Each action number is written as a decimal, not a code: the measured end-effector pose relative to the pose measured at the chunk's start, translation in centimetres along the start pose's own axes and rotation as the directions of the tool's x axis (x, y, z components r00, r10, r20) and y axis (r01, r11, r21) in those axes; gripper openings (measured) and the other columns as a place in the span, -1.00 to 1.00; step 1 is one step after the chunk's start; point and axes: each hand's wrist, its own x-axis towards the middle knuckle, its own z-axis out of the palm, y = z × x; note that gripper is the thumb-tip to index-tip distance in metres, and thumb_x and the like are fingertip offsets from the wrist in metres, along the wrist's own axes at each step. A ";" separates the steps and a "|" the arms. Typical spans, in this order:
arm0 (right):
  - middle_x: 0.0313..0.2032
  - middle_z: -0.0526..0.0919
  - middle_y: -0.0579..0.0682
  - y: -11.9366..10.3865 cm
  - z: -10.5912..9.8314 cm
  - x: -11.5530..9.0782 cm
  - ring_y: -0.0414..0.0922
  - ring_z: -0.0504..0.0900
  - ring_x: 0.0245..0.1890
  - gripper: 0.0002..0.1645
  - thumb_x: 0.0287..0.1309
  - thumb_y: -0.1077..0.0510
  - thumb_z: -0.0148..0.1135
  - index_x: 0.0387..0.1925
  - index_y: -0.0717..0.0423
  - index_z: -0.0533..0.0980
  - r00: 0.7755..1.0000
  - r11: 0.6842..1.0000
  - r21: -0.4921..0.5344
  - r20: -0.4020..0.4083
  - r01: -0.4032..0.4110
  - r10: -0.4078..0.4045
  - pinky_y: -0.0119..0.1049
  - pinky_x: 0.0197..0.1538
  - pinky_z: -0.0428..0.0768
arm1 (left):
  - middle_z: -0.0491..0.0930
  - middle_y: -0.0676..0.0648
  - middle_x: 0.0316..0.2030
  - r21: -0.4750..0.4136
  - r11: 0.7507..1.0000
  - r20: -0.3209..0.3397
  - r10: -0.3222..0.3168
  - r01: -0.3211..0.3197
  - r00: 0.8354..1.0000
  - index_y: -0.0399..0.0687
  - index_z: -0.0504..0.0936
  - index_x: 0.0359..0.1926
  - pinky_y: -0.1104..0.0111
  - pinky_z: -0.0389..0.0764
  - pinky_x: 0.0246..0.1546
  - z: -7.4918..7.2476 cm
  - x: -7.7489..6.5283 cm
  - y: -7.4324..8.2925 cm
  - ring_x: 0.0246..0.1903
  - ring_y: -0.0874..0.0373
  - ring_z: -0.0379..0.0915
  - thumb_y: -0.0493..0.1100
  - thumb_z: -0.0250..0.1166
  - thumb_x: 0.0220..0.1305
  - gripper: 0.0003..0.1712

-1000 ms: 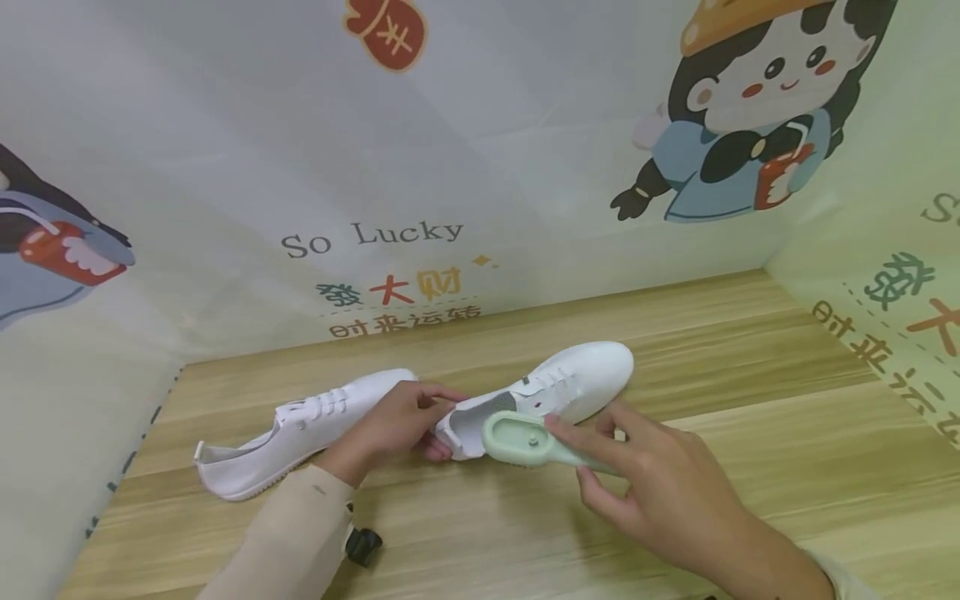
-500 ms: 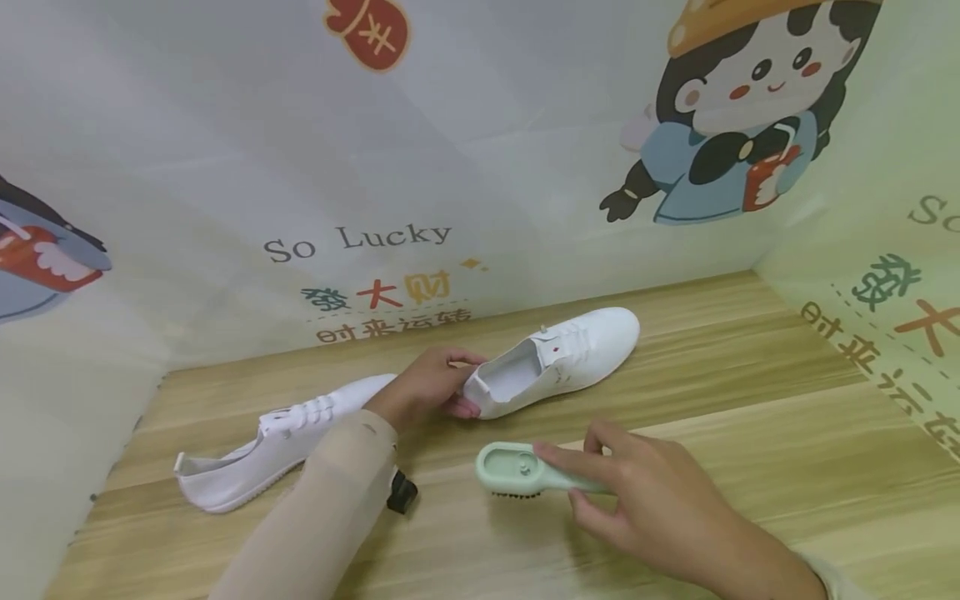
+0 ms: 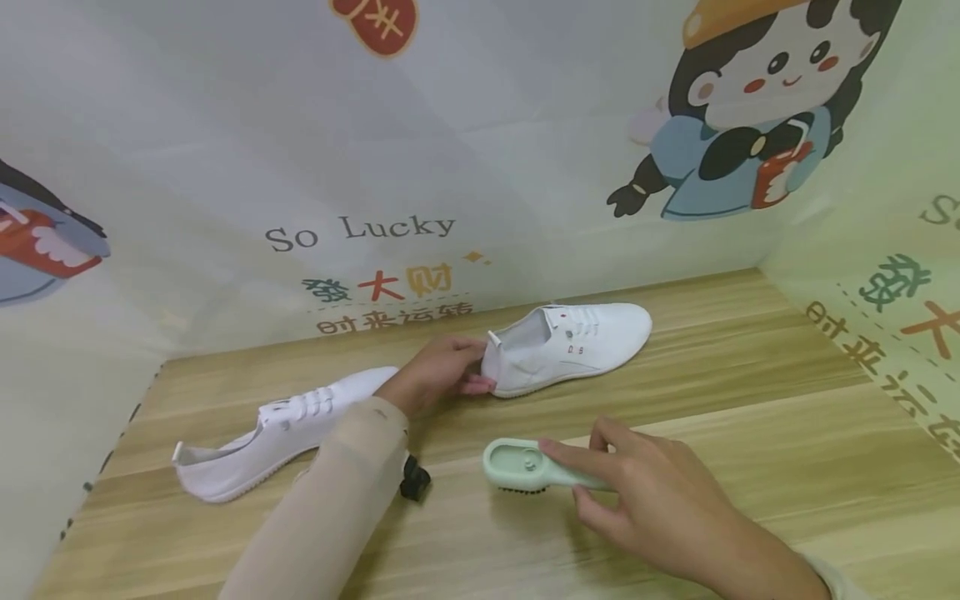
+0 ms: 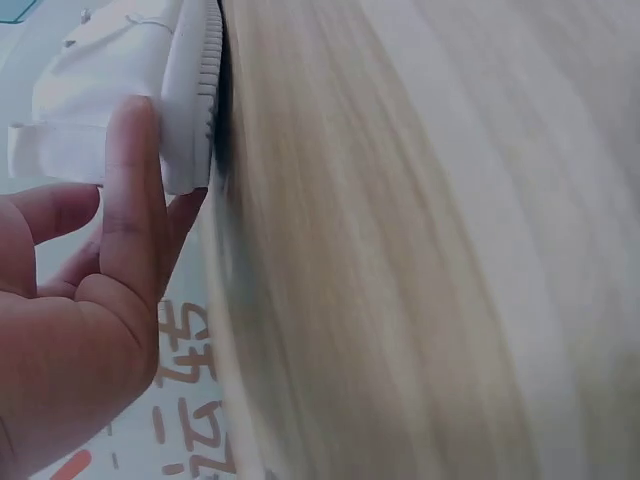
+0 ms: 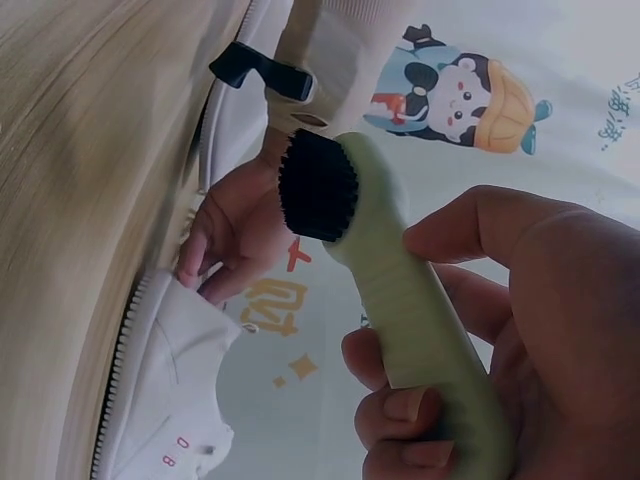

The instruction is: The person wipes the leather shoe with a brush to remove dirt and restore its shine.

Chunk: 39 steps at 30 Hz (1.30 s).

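Note:
My left hand [image 3: 442, 371] holds the heel of a white lace-up shoe [image 3: 611, 337] standing on the wooden table, its toe pointing right. In the left wrist view one finger [image 4: 132, 190] lies along the shoe's side while the others stay at the back of the heel. My right hand [image 3: 660, 500] grips the handle of a pale green shoe brush [image 3: 513, 462], held above the table in front of the shoe. Its black bristles [image 5: 318, 188] face the table. A second white shoe [image 3: 247, 458] stands to the left, its toe partly hidden by my left arm.
A printed cloth wall [image 3: 525, 192] rises behind the table [image 3: 750, 375], with side walls at left and right. The held shoe stands close to the back wall. A black clip-like piece [image 3: 415, 479] sits at my left wrist.
My left hand has carried the shoe away from me toward the back wall and set its near side facing me. The brush has come clear of the shoe, staying in my right hand.

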 end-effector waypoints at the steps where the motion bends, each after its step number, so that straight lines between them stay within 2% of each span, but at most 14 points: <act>1: -0.41 0.39 -0.31 0.0 0.0 0.0 -0.42 0.17 -0.68 -0.44 -0.04 0.00 0.33 0.09 -0.43 0.54 1.000 1.000 -0.002 0.004 -0.004 0.004 -0.52 -0.65 0.20 | 0.41 -0.30 0.08 0.003 1.000 -0.008 0.012 -0.012 1.000 -0.30 0.37 0.26 0.35 0.63 -0.22 0.0 -0.1 0.0 -0.41 0.11 0.61 -0.23 -0.01 0.45 -0.57; 6: -0.41 0.39 -0.32 0.0 0.0 -0.1 -0.42 0.16 -0.68 -0.44 -0.04 0.00 0.33 0.08 -0.44 0.54 1.000 1.000 -0.012 0.009 -0.012 0.012 -0.52 -0.66 0.20 | 0.38 -0.23 0.21 0.184 0.976 -0.058 0.131 -0.119 0.990 -0.15 0.42 0.25 0.25 0.64 -0.21 -0.9 -1.8 0.2 -0.24 0.00 0.63 -0.19 0.04 0.42 -0.58; 10: -0.41 0.40 -0.31 0.0 0.0 0.0 -0.41 0.16 -0.69 -0.45 -0.03 0.00 0.32 0.08 -0.42 0.54 1.000 1.000 -0.007 0.011 -0.008 0.008 -0.52 -0.67 0.19 | 0.40 -0.11 0.22 0.457 0.856 -0.110 0.325 -0.243 0.939 0.01 0.48 0.20 0.19 0.65 -0.30 -2.7 -5.2 0.5 -0.14 -0.06 0.61 -0.17 0.09 0.38 -0.61; 13: -0.41 0.41 -0.30 -0.1 0.0 0.2 -0.41 0.17 -0.69 -0.46 -0.02 0.00 0.32 0.08 -0.41 0.54 1.000 1.000 -0.005 0.009 0.002 -0.002 -0.52 -0.67 0.20 | 0.44 -0.08 0.18 0.647 0.695 -0.144 0.516 -0.314 0.845 0.05 0.51 0.16 0.21 0.64 -0.29 -4.6 -8.7 0.3 -0.10 -0.03 0.57 -0.20 0.15 0.33 -0.61; 16: -0.42 0.42 -0.29 -0.2 0.0 0.3 -0.41 0.18 -0.68 -0.46 -0.03 0.01 0.32 0.07 -0.39 0.55 1.000 1.000 -0.008 0.003 0.014 -0.014 -0.52 -0.66 0.20 | 0.48 -0.10 0.13 0.780 0.534 -0.178 0.689 -0.326 0.702 0.01 0.53 0.15 0.19 0.59 -0.18 -7.2 -12.1 -0.4 -0.02 0.02 0.47 -0.25 0.20 0.28 -0.60; 18: -0.42 0.42 -0.29 -0.2 0.0 0.4 -0.41 0.18 -0.69 -0.46 -0.04 0.02 0.32 0.07 -0.38 0.56 1.000 1.000 -0.008 0.001 0.018 -0.018 -0.52 -0.66 0.20 | 0.47 -0.12 0.12 0.813 0.504 -0.234 0.741 -0.291 0.630 -0.02 0.50 0.17 0.20 0.51 -0.06 -9.3 -14.3 -1.0 0.04 0.00 0.39 -0.24 0.22 0.28 -0.57; 20: -0.41 0.42 -0.29 -0.2 0.0 0.4 -0.41 0.17 -0.69 -0.47 -0.04 0.02 0.33 0.07 -0.37 0.56 1.000 1.000 -0.005 0.002 0.020 -0.020 -0.52 -0.66 0.20 | 0.45 -0.13 0.12 0.818 0.527 -0.315 0.747 -0.232 0.585 -0.02 0.45 0.23 0.27 0.40 -0.01 -11.6 -16.1 -1.8 0.08 -0.01 0.32 -0.16 0.24 0.28 -0.51; 21: -0.41 0.43 -0.29 -0.2 0.0 0.4 -0.41 0.17 -0.69 -0.47 -0.04 0.02 0.33 0.07 -0.37 0.56 1.000 1.000 -0.004 0.003 0.019 -0.019 -0.52 -0.67 0.21 | 0.42 -0.14 0.15 0.798 0.570 -0.370 0.720 -0.196 0.588 0.01 0.40 0.28 0.26 0.37 0.03 -12.9 -17.0 -2.1 0.12 -0.04 0.29 -0.11 0.24 0.29 -0.46; 24: -0.40 0.44 -0.27 -0.2 -0.1 0.4 -0.41 0.17 -0.70 -0.46 -0.03 0.03 0.33 0.07 -0.36 0.56 1.000 1.000 -0.001 0.006 0.021 -0.021 -0.52 -0.67 0.21 | 0.27 -0.20 0.29 0.706 0.702 -0.493 0.579 -0.090 0.650 0.12 0.16 0.42 0.19 0.29 0.15 -16.6 -19.2 -3.4 0.25 -0.12 0.16 0.09 0.21 0.28 -0.26; 28: -0.39 0.45 -0.26 0.0 -0.1 0.3 -0.40 0.18 -0.70 -0.46 -0.03 0.03 0.32 0.07 -0.38 0.56 1.000 1.000 -0.008 0.014 0.009 -0.009 -0.51 -0.66 0.22 | -0.01 -0.37 0.39 0.619 0.785 -0.472 0.390 -0.018 0.791 0.09 -0.20 0.50 -0.19 0.18 0.15 -20.3 -21.0 -5.7 0.31 -0.33 -0.02 0.15 0.21 0.27 0.00; 31: -0.39 0.44 -0.27 0.1 0.0 0.1 -0.39 0.17 -0.70 -0.46 -0.03 0.03 0.32 0.07 -0.40 0.55 1.000 1.000 -0.017 0.017 -0.009 0.009 -0.51 -0.65 0.22 | -0.12 -0.50 0.37 0.607 0.794 -0.372 0.280 0.004 0.885 -0.02 -0.40 0.48 -0.25 0.19 0.12 -21.9 -21.2 -7.6 0.28 -0.48 -0.06 0.11 0.25 0.26 0.14; 33: -0.39 0.44 -0.28 0.1 0.0 -0.1 -0.39 0.17 -0.70 -0.46 -0.03 0.03 0.31 0.07 -0.41 0.55 1.000 1.000 -0.019 0.018 -0.017 0.017 -0.50 -0.65 0.21 | -0.12 -0.56 0.35 0.620 0.784 -0.319 0.205 0.040 0.926 -0.06 -0.46 0.47 -0.25 0.22 0.11 -22.6 -21.1 -8.7 0.26 -0.51 -0.03 0.13 0.27 0.23 0.20; 35: -0.39 0.44 -0.28 0.1 0.0 -0.1 -0.39 0.17 -0.71 -0.46 -0.02 0.03 0.31 0.07 -0.41 0.55 0.999 1.000 -0.013 0.022 -0.023 0.023 -0.50 -0.66 0.21 | -0.04 -0.59 0.31 0.654 0.752 -0.297 0.157 0.080 0.942 -0.09 -0.44 0.47 -0.23 0.25 0.10 -22.9 -21.1 -9.6 0.25 -0.50 0.02 0.17 0.29 0.19 0.23; 39: -0.39 0.45 -0.28 0.0 0.0 -0.1 -0.40 0.17 -0.71 -0.46 -0.01 0.02 0.31 0.08 -0.41 0.54 1.000 1.000 -0.008 0.022 -0.014 0.015 -0.50 -0.66 0.21 | 0.15 -0.57 0.25 0.752 0.650 -0.294 0.181 0.110 0.939 -0.22 -0.21 0.47 -0.20 0.31 0.03 -23.3 -21.1 -10.4 0.19 -0.42 0.18 0.22 0.35 0.09 0.22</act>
